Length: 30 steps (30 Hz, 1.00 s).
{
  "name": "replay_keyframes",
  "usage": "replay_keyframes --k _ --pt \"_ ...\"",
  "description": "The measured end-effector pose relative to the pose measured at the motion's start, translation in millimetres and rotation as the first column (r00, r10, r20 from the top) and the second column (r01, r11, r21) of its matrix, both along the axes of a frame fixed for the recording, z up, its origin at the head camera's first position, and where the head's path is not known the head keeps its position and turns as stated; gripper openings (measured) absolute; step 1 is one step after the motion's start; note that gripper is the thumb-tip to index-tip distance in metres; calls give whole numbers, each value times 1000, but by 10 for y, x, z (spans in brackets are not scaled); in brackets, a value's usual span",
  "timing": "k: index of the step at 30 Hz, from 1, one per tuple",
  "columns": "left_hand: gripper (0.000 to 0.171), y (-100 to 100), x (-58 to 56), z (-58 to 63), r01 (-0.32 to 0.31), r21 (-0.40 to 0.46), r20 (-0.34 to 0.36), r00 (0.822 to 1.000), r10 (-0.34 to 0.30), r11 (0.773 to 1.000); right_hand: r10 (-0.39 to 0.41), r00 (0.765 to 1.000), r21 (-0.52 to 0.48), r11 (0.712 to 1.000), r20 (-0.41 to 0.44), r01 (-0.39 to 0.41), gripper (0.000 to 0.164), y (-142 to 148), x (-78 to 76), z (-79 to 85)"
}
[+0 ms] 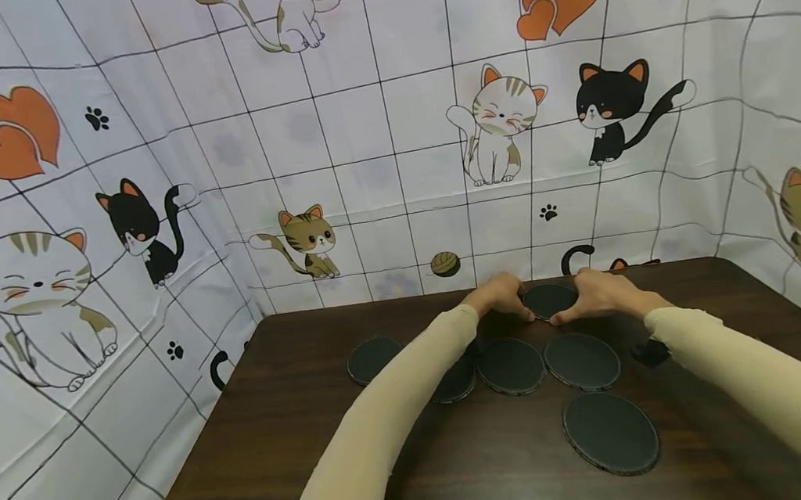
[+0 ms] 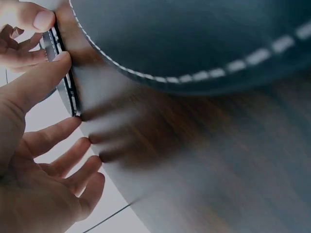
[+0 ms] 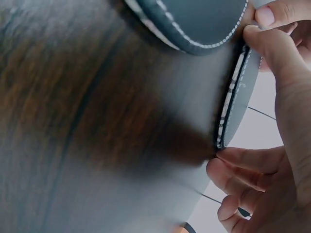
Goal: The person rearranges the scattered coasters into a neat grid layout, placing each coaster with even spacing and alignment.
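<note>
At the table's far edge, a round dark coaster point(image 1: 549, 299) with light stitching round its rim lies between both hands. My left hand point(image 1: 501, 295) grips its left edge, thumb on the near side and a finger at the far side. The right hand point(image 1: 602, 295) pinches the right edge likewise. In the left wrist view, the coaster point(image 2: 68, 73) appears edge-on beside the left thumb point(image 2: 41, 80), its other fingers spread just above the wood. The right wrist view shows the coaster point(image 3: 243, 92) between the right thumb point(image 3: 272, 46) and fingers, both thumbs close together.
Nearer on the dark wooden table point(image 1: 275, 448) lie more coasters: a row with a left one point(image 1: 372, 360), a middle one point(image 1: 511, 367) and a right one point(image 1: 583, 361), plus one in front point(image 1: 610, 432). The left sleeve point(image 1: 385, 416) partly covers another. A cat-print curtain point(image 1: 357, 151) surrounds the table.
</note>
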<state>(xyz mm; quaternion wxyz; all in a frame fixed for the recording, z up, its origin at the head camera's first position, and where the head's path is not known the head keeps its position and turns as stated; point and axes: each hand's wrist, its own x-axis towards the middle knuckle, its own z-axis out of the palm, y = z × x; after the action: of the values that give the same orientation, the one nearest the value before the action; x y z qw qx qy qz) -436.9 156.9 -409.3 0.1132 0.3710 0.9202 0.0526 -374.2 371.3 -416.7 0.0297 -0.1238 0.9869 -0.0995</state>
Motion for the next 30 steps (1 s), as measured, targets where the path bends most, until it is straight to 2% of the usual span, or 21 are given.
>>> replay_keyframes --k 2,6,9,11,13,16,20,25,30 --pt "37 -3 -15 -38 -9 16 40 999 8 1000 11 1000 4 1000 -21 -11 94 -27 23 -51" --pt "44 -58 -18 -99 -41 72 123 992 32 997 31 998 12 999 -54 -30 97 -90 47 -96" --pt "35 -152 21 -95 -37 153 149 989 14 987 40 995 15 999 -86 -39 92 -126 70 -60" --pt "35 -227 69 -64 -17 187 121 993 -6 982 46 990 19 999 -132 -44 89 -144 109 -8" --pt "48 -308 138 -1 -3 227 75 997 -14 974 52 981 23 999 -189 -48 86 -164 169 64" --pt "62 -425 260 108 -2 258 0 1000 2 966 55 962 27 998 -268 -49 86 -201 274 188" --pt "66 -581 463 236 7 272 -94 995 20 962 75 942 28 997 -328 -70 89 -287 437 356" --pt "68 -779 797 343 42 258 -217 976 16 965 116 919 10 993 -376 -122 88 -419 712 483" --pt "70 -987 1154 418 70 229 -341 940 13 971 156 916 -13 985 -368 -173 90 -539 1007 546"
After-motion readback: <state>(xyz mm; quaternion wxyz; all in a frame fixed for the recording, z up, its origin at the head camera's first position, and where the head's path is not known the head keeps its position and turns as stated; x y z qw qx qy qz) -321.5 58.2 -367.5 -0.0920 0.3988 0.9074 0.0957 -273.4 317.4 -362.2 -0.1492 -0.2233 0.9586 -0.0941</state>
